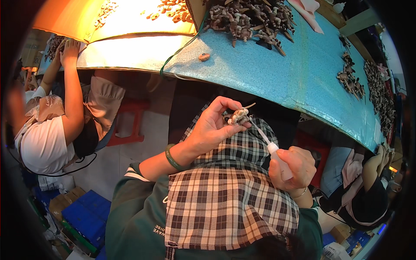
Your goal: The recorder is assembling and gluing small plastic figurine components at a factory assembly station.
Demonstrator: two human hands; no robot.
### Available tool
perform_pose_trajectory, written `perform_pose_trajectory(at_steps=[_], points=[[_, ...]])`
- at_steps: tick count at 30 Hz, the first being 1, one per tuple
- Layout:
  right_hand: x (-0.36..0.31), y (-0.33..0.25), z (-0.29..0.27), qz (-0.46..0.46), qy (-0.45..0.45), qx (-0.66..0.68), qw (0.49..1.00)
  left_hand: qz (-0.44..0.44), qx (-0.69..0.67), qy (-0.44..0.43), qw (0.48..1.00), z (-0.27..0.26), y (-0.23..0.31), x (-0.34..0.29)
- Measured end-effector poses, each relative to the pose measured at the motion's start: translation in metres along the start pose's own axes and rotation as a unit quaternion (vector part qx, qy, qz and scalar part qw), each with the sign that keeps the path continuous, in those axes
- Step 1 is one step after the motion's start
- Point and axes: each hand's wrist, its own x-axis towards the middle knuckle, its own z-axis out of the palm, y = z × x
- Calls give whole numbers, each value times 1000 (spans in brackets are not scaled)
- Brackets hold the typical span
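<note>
Over my lap, my left hand (215,123) pinches a small beige and brown figurine (238,116) between thumb and fingers. A thin pale piece sticks out of its upper right side. My right hand (296,168) is wrapped round a white squeeze bottle (281,164) with a long thin nozzle. The nozzle points up and left, its tip close beside the figurine; whether they touch I cannot tell. On the blue table (260,71) ahead lies a heap of similar brown and grey figurines (251,21), with one small brown piece (204,57) lying apart from it.
A brightly lit cardboard box (125,32) with small pieces inside stands far left, a green cord (177,54) beside it. More figurine pieces (351,78) lie at the right. People work on the left (47,125) and right (364,190). Blue crates (89,214) sit at lower left.
</note>
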Motion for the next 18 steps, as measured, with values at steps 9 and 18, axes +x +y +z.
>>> perform_pose_trajectory(at_steps=[9, 18], points=[[1, -1, 0, 0, 3, -9, 1000, -6, -23, -4, 1000, 0, -3, -1], [2, 4, 4, -16, 21, 24, 999, -18, -31, 0, 999, 0, -1, -1]])
